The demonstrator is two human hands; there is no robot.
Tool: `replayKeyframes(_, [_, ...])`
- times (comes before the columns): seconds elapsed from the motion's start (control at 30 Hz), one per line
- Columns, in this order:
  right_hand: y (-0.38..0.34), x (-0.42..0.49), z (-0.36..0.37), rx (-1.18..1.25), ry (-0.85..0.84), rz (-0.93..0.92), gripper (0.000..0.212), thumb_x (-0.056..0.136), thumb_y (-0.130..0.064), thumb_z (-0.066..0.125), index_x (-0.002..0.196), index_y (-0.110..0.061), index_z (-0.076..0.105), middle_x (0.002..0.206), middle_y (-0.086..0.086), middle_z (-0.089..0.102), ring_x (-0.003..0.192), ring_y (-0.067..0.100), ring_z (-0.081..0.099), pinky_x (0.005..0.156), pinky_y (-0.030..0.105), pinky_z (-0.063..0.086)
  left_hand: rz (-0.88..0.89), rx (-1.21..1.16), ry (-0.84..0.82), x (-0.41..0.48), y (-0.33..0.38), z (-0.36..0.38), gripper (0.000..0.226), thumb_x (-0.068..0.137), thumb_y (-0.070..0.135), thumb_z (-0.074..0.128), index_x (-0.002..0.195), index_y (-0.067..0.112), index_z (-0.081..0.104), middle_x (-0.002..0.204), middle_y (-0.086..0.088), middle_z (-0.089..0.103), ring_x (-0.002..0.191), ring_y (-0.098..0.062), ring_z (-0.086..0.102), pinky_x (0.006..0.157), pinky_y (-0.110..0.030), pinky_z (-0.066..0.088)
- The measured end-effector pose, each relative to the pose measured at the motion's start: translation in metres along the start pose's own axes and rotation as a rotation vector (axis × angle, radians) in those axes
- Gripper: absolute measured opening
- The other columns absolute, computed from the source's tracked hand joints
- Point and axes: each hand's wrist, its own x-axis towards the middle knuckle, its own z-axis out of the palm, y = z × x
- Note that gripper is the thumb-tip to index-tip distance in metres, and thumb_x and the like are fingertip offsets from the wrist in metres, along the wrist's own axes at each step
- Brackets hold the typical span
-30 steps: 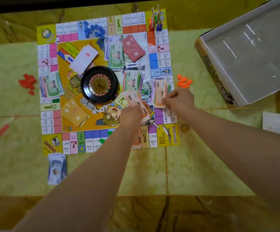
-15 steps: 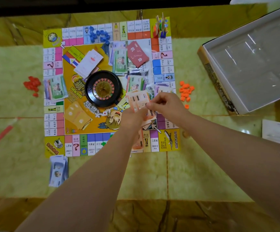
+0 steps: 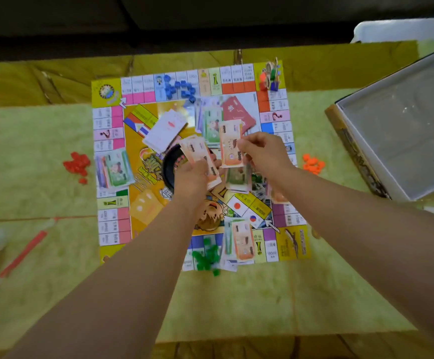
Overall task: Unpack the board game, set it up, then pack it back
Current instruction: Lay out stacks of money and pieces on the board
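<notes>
The colourful game board point(image 3: 112, 203) lies flat on the table. Above its middle my left hand point(image 3: 194, 174) grips a fanned stack of orange play notes point(image 3: 197, 154). My right hand point(image 3: 262, 151) pinches one orange note point(image 3: 230, 142) just beside that stack. A black roulette wheel point(image 3: 169, 167) sits under my left hand, mostly hidden. More note piles lie on the board: a green pile point(image 3: 115, 168) at the left, an orange pile point(image 3: 242, 242) at the near edge, and a green pile point(image 3: 212, 123) behind the held note.
The open grey game box point(image 3: 402, 130) stands at the right. Red pieces point(image 3: 77, 163) lie left of the board, orange pieces point(image 3: 313, 163) right of it, green pieces point(image 3: 207, 257) at its near edge, blue pieces point(image 3: 181, 86) at its far edge. A red stick point(image 3: 23, 253) lies at left.
Both hands rose from the board's near right toward its middle. My right hand lifted one orange note and brought it beside the stack in my left hand. The camera tilted.
</notes>
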Motion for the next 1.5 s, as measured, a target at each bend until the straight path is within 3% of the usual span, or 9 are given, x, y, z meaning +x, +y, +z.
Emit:
replayKeyframes(0.1, [-0.020,0.023,0.022,-0.035,0.032,0.036,0.013,0.094,-0.015,0.060,0.085,-0.006,0.063,0.065,0.005,0.058,0.057,0.014,0.052,0.049,0.015,0.043,-0.023,-0.093,-0.011,0.015,0.023,-0.016,0.022,0.095,-0.002,0.044,0.093,0.002,0.066,0.086,-0.014,0.068,0.077,-0.027,0.065,0.075,-0.038,0.056])
replayKeyframes(0.23, [-0.027,0.058,0.052,-0.059,0.097,0.078,0.017,0.090,-0.015,0.063,0.074,-0.016,0.062,0.071,0.003,0.061,0.074,0.021,0.058,0.079,0.039,0.052,0.004,-0.031,-0.021,0.043,0.039,-0.032,0.020,0.097,0.003,0.046,0.100,0.003,0.066,0.093,-0.014,0.073,0.079,-0.025,0.071,0.084,-0.041,0.057])
replayKeyframes(0.37, [-0.026,0.081,0.069,-0.103,0.157,0.124,0.006,0.090,-0.011,0.061,0.091,-0.015,0.065,0.088,0.007,0.066,0.081,0.023,0.061,0.085,0.038,0.053,0.001,-0.046,-0.064,0.060,0.043,-0.038,0.018,0.100,0.007,0.046,0.110,0.002,0.059,0.090,-0.014,0.071,0.073,-0.024,0.070,0.078,-0.040,0.059])
replayKeyframes(0.5, [-0.023,0.090,0.079,-0.225,0.237,0.158,0.027,0.087,-0.007,0.062,0.114,-0.011,0.067,0.111,0.008,0.067,0.100,0.025,0.064,0.095,0.040,0.051,-0.009,-0.041,-0.062,0.074,0.041,-0.047,0.017,0.098,0.007,0.050,0.091,0.011,0.065,0.081,-0.008,0.072,0.073,-0.024,0.070,0.080,-0.042,0.058])
replayKeyframes(0.63, [-0.024,0.080,0.084,-0.309,0.316,-0.055,0.028,0.090,-0.010,0.059,0.118,-0.010,0.059,0.095,0.003,0.055,0.084,0.015,0.052,0.083,0.030,0.048,-0.019,-0.008,-0.031,0.079,0.039,-0.053,0.014,0.094,0.010,0.059,0.085,0.017,0.066,0.085,-0.009,0.072,0.079,-0.026,0.070,0.087,-0.048,0.056])
replayKeyframes(0.87, [-0.039,0.055,0.112,-0.224,-0.173,-0.202,0.013,0.086,-0.026,0.070,0.079,-0.019,0.063,0.072,-0.006,0.058,0.069,0.011,0.055,0.072,0.032,0.049,-0.036,-0.080,-0.042,0.068,0.048,-0.067,0.019,0.090,0.009,0.065,0.108,0.008,0.068,0.096,-0.012,0.072,0.083,-0.027,0.070,0.077,-0.039,0.059])
replayKeyframes(1.1, [-0.049,0.041,0.155,-0.234,-0.197,-0.204,0.020,0.088,-0.019,0.069,0.073,-0.006,0.069,0.060,0.000,0.063,0.059,0.012,0.058,0.069,0.033,0.051,-0.135,-0.065,0.123,0.075,0.039,-0.127,0.025,0.064,0.026,0.055,0.084,0.012,0.060,0.084,-0.013,0.057,0.079,-0.027,0.056,0.071,-0.052,0.050])
replayKeyframes(1.37, [-0.041,0.034,0.237,-0.358,-0.241,-0.132,0.026,0.087,-0.015,0.066,0.065,-0.025,0.058,0.081,0.005,0.067,0.082,0.026,0.066,0.084,0.047,0.053,0.033,-0.244,0.398,0.072,0.015,-0.210,0.024,0.095,0.006,0.041,0.100,-0.004,0.063,0.071,-0.011,0.061,0.055,-0.019,0.057,0.056,-0.031,0.048])
replayKeyframes(1.5, [-0.029,0.032,0.262,-0.405,-0.189,-0.112,0.012,0.086,-0.012,0.066,0.096,-0.017,0.064,0.092,0.003,0.066,0.091,0.022,0.064,0.088,0.042,0.052,-0.003,-0.258,0.316,0.069,0.005,-0.231,0.026,0.094,0.007,0.041,0.107,-0.001,0.062,0.072,-0.011,0.062,0.051,-0.017,0.057,0.052,-0.027,0.049])
